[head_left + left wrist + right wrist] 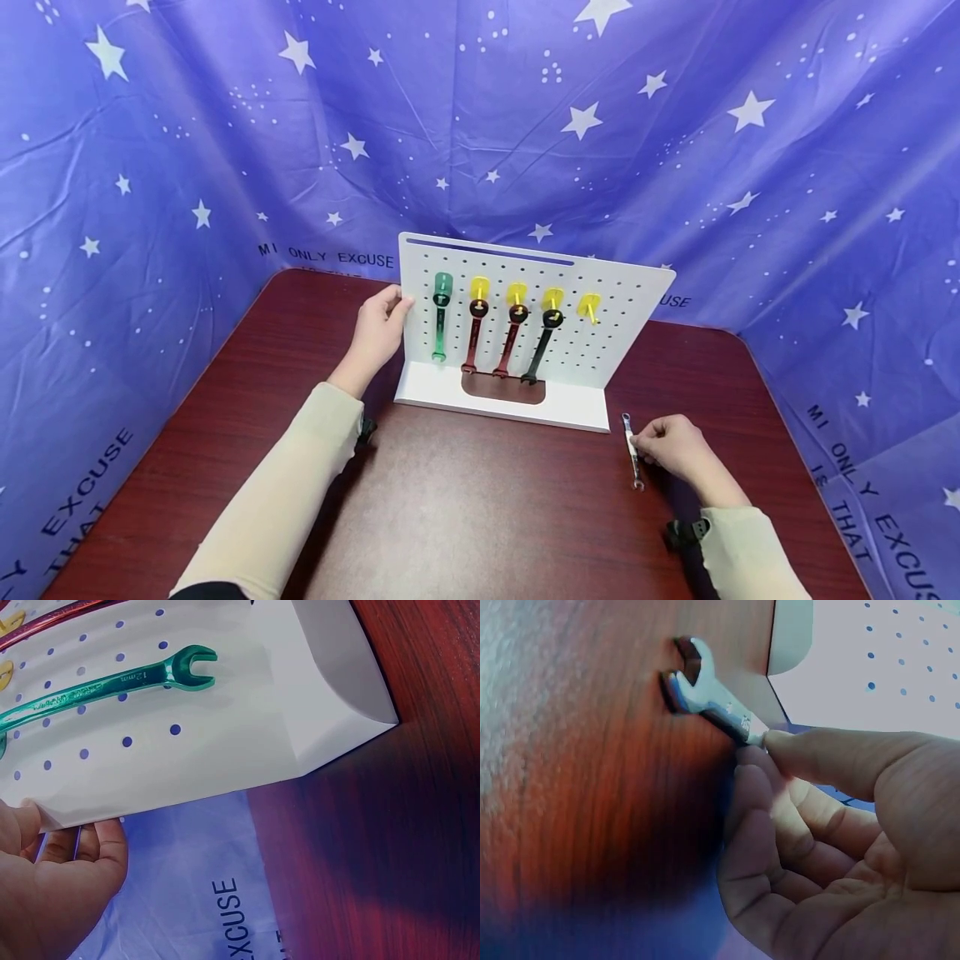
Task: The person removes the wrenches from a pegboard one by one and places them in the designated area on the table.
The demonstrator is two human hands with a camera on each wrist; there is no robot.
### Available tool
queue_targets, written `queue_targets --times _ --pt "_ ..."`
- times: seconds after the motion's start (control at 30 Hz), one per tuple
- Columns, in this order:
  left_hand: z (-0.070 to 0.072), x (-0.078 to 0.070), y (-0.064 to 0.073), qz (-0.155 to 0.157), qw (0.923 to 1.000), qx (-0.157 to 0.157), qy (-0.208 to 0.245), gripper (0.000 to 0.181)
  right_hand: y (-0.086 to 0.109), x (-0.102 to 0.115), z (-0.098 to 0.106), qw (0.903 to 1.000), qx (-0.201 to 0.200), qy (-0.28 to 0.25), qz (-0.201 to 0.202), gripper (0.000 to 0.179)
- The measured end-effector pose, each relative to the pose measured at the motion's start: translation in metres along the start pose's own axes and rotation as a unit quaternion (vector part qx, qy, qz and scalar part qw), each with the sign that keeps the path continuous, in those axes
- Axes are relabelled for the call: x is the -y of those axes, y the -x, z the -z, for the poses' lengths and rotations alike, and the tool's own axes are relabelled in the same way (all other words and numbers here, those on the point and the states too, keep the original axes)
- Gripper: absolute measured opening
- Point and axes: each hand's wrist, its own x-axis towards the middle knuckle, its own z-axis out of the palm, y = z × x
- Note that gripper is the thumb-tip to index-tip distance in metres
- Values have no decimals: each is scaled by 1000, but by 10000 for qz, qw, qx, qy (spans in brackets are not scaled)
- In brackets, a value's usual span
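Note:
A white pegboard [622, 333] stands upright on the table. My left hand [381, 323] pinches its left edge, thumb on the front and fingers behind, as the left wrist view shows. My right hand [678, 450] pinches a silver combination wrench [632, 454] by its middle, close over the table right of the board; its open end [694, 682] shows in the right wrist view. On the board hang a green wrench [112, 684], two red wrenches [473, 337] [512, 343] and a black wrench [542, 348], each ring end up. The rightmost yellow hook [590, 307] carries nothing.
The board's white base [427, 387] has a rounded cutout and rests on a dark red wooden table [450, 508]. A blue star-patterned cloth [480, 108] surrounds the table at the back and sides. Dark bands [682, 535] sit at the wrists.

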Motion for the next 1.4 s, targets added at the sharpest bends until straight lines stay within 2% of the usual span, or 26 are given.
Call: queue_targets --times 0.1,0.27,0.43,0.7,1.03,1.2,1.4 --pt "0 0 1 -32 10000 -12 -2 17 0 0 1 9999 -39 133 -57 23" --pt "1 1 1 -79 10000 -16 -24 17 -2 0 2 9991 -324 286 6 21" --pt "5 2 2 -50 9999 -92 -84 16 -6 3 1 9976 -584 310 229 19" --pt "2 2 2 -28 10000 -8 -51 17 -7 10 -5 9931 -933 360 613 11" --pt "-2 1 0 -70 10000 5 -52 17 -10 22 -6 9794 -1577 251 1237 7" --pt "-2 -1 1 -50 10000 8 -35 17 -12 29 -8 9780 -1492 15 1457 9" --pt "-2 0 1 -136 9998 -91 -131 15 -16 38 -12 9783 -1398 -83 1528 14"
